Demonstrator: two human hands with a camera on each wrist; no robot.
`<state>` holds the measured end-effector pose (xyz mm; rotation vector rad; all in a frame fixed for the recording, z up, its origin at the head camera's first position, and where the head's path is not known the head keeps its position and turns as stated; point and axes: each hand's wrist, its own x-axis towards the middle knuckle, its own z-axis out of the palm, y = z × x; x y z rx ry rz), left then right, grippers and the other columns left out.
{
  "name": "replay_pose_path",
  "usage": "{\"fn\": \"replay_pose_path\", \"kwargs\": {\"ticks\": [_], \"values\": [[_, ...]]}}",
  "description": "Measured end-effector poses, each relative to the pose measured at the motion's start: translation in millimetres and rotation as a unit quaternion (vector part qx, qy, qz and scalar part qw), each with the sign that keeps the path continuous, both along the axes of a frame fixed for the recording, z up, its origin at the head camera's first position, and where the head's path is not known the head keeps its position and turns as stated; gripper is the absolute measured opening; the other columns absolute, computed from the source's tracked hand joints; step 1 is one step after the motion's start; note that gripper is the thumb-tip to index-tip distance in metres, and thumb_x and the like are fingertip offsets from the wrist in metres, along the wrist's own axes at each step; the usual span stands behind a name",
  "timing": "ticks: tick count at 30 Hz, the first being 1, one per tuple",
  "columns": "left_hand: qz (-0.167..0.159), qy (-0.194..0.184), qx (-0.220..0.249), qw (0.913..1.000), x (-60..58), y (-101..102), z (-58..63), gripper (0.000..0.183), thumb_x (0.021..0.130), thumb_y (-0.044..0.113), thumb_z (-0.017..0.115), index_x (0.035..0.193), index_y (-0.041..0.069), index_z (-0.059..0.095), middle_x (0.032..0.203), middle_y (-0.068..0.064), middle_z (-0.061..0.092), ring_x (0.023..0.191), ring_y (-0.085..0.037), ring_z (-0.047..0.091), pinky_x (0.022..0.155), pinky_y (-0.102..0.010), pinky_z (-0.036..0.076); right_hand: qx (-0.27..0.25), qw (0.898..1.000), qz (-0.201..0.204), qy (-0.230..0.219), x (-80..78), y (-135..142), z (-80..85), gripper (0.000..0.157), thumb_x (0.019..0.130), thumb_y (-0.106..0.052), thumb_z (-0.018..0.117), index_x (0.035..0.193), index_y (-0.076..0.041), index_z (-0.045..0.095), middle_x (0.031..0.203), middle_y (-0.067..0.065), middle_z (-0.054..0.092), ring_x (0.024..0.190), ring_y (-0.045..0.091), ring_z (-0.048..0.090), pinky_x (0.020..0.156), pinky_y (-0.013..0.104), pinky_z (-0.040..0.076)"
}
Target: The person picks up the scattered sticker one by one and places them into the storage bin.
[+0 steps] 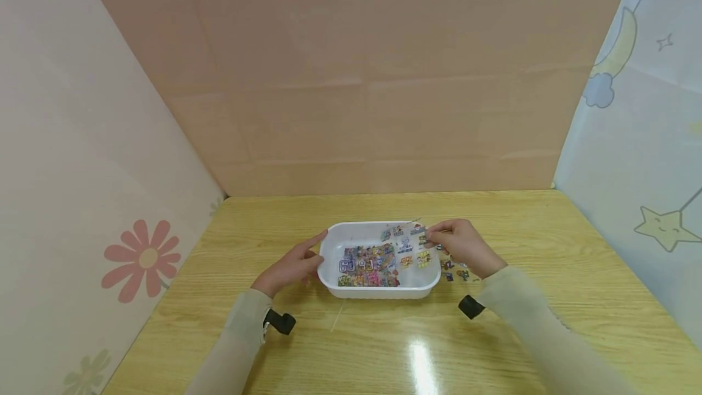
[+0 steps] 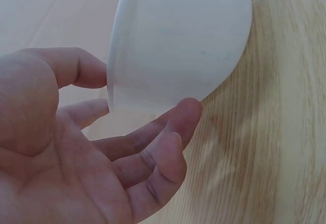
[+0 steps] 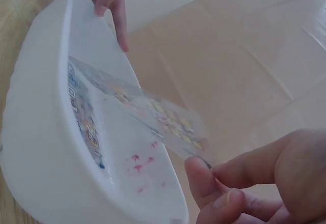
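A white plastic tub (image 1: 378,292) stands on the table. My left hand (image 1: 290,268) holds its left end; in the left wrist view, the fingers (image 2: 168,168) bend against the tub's side (image 2: 178,46). Over the tub's right half, my right hand (image 1: 463,245) pinches the edge of a clear sticker sheet (image 1: 406,247) between thumb and fingertips. The sheet, printed with small colourful pictures, slants down into the tub in the right wrist view. Inside, at the left and middle, lie more colourful printed sheets (image 1: 364,267), partly overlapped by the raised one.
Small colourful printed pieces (image 1: 456,274) lie on the wooden table (image 1: 351,352) right of the tub, partly behind my right hand. A brown paper-like backdrop (image 1: 362,108) rises behind, with patterned walls (image 1: 674,157) at both sides. A thin pale strip (image 1: 337,317) lies before the tub.
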<state>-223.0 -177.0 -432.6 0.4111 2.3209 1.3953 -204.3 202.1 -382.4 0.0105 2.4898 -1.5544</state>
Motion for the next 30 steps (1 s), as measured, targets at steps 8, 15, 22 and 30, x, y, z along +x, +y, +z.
{"fn": "replay_pose_path", "kwargs": {"ticks": [8, 15, 22, 30], "values": [[0.012, 0.001, -0.009, 0.9999, -1.0, 0, -1.9, 0.062, 0.105, 0.021, 0.048, 0.160, 0.031, 0.024, 0.112, -0.015, 0.067, 0.086, -0.027, 0.067, 0.066, -0.037, 0.050, 0.011, 1.000, 0.016, -0.002, -4.0, -23, -6.0, 0.032, 0.102, -0.017, 0.055, 0.125, 0.004, 0.063, 0.096, 0.010, 0.075, 0.059, 0.013, 0.044, 0.047, 0.025, 0.035], [0.009, 0.005, -0.007, 0.9999, -1.0, -1, -2.3, 0.062, 0.105, 0.019, 0.047, 0.161, 0.028, 0.023, 0.110, -0.016, 0.067, 0.085, -0.028, 0.068, 0.065, -0.038, 0.051, 0.033, 0.999, 0.032, 0.010, -6.1, -42, -11.0, 0.026, 0.100, -0.013, 0.056, 0.117, 0.004, 0.067, 0.090, 0.007, 0.076, 0.056, 0.012, 0.046, 0.049, 0.026, 0.034], [0.005, 0.007, -0.008, 0.9999, -0.8, -1, -1.8, 0.063, 0.105, 0.019, 0.047, 0.161, 0.026, 0.021, 0.111, -0.017, 0.067, 0.086, -0.028, 0.068, 0.064, -0.038, 0.051, 0.028, 0.999, 0.035, 0.002, -8.9, -50, -15.6, 0.025, 0.099, -0.010, 0.056, 0.117, 0.004, 0.066, 0.088, 0.007, 0.075, 0.054, 0.012, 0.043, 0.048, 0.027, 0.032], [0.000, 0.007, -0.002, 1.0000, -1.0, -2, 1.5, 0.063, 0.105, 0.019, 0.047, 0.161, 0.025, 0.021, 0.113, -0.019, 0.067, 0.088, -0.030, 0.068, 0.063, -0.039, 0.052, 0.052, 0.998, 0.043, 0.003, -11.4, -59, -17.4, 0.027, 0.098, -0.011, 0.057, 0.121, 0.003, 0.064, 0.093, 0.012, 0.075, 0.069, 0.025, 0.057, 0.059, 0.032, 0.043]]}}
